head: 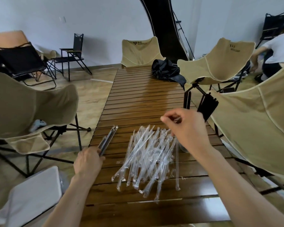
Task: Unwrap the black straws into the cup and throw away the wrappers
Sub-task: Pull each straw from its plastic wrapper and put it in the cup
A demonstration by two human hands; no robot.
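Observation:
A pile of clear wrappers (pixel 147 158), some with straws inside, lies across the middle of the slatted wooden table (pixel 138 99). My left hand (pixel 87 161) grips a few wrapped black straws (pixel 107 140) at the table's left edge. My right hand (pixel 185 128) hovers over the pile's right side, fingers curled, pinching something thin that looks like a straw end. Behind it, unwrapped black straws (pixel 206 107) stand upright. Of the clear cup (pixel 182 148) holding them, only a sliver shows under my right wrist.
A white bin-like container (pixel 31 197) with a plastic liner sits on the floor at lower left. Beige camp chairs (pixel 31 104) flank the table on both sides. A crumpled black bag (pixel 167 69) lies at the far end. A person (pixel 275 51) bends down at far right.

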